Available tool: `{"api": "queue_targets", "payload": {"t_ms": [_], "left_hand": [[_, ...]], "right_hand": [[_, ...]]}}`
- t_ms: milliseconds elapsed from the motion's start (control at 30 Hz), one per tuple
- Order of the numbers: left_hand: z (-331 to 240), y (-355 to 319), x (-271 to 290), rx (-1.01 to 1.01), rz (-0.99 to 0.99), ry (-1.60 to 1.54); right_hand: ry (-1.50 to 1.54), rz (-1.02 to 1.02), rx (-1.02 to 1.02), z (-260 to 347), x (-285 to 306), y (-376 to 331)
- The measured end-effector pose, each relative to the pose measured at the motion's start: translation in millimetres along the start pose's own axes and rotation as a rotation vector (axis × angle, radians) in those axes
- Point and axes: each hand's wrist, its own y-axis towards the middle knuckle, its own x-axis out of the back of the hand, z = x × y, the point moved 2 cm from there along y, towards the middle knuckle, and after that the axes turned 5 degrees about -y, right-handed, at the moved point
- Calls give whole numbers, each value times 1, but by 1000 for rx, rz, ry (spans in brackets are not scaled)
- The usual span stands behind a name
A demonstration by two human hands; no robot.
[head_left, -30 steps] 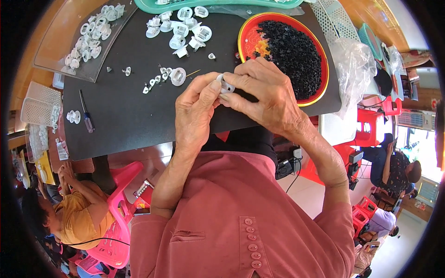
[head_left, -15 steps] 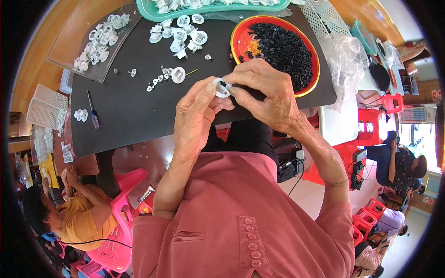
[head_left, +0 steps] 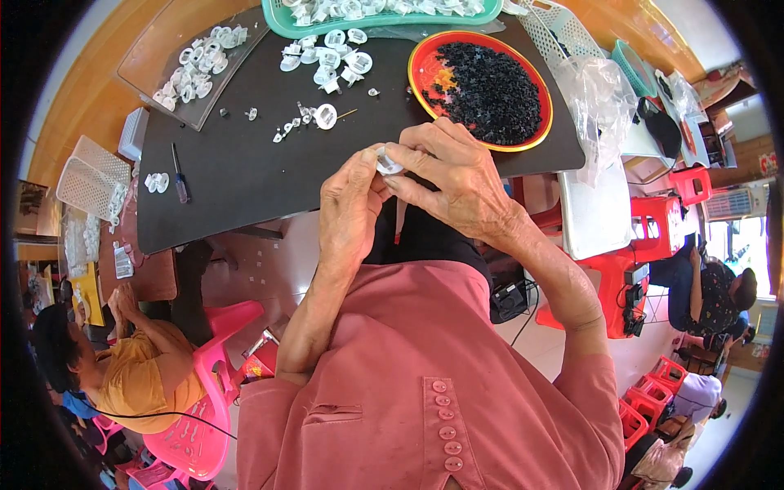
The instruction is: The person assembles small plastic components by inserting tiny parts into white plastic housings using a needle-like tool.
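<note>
A small round white plastic part (head_left: 387, 162) is held between both hands, near the table's front edge. My left hand (head_left: 351, 200) is closed, pinching its left side with thumb and fingers. From the right, my right hand (head_left: 449, 171) grips the part with thumb and forefinger, its other fingers bent above. Fingers cover much of the part's rim. On the table beyond lie another round white part (head_left: 325, 116) and a few small clear pieces (head_left: 286, 129). To the right stands a red round tray (head_left: 422, 75) heaped with small black pieces (head_left: 490, 90).
A green basket (head_left: 384, 26) of white parts stands at the back. Loose white parts (head_left: 328, 59) lie before it. At left are a clear bin (head_left: 196, 114) with white parts and a screwdriver (head_left: 180, 181). A plastic bag (head_left: 600, 106) hangs at right. A co-worker (head_left: 151, 359) sits at left.
The white part has turned in my hands, and the black piece seen in it before no longer shows. My right fingers have moved over it. The whole view has shifted slightly.
</note>
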Motion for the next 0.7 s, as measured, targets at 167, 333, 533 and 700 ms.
{"api": "queue_targets", "payload": {"t_ms": [167,333,533,700], "left_hand": [[-3,3,1,30,-81,87],[-5,9,3,51,29,76],[-2,7,1,84,-9,25],[-3,8,1,88,13,-20]], "right_hand": [[217,11,-186,2,-5,-5],[209,-65,-271,-1,4,-7],[112,-30,-198,7,0,-11],[-63,-20,-69,9,-7,-15]]}}
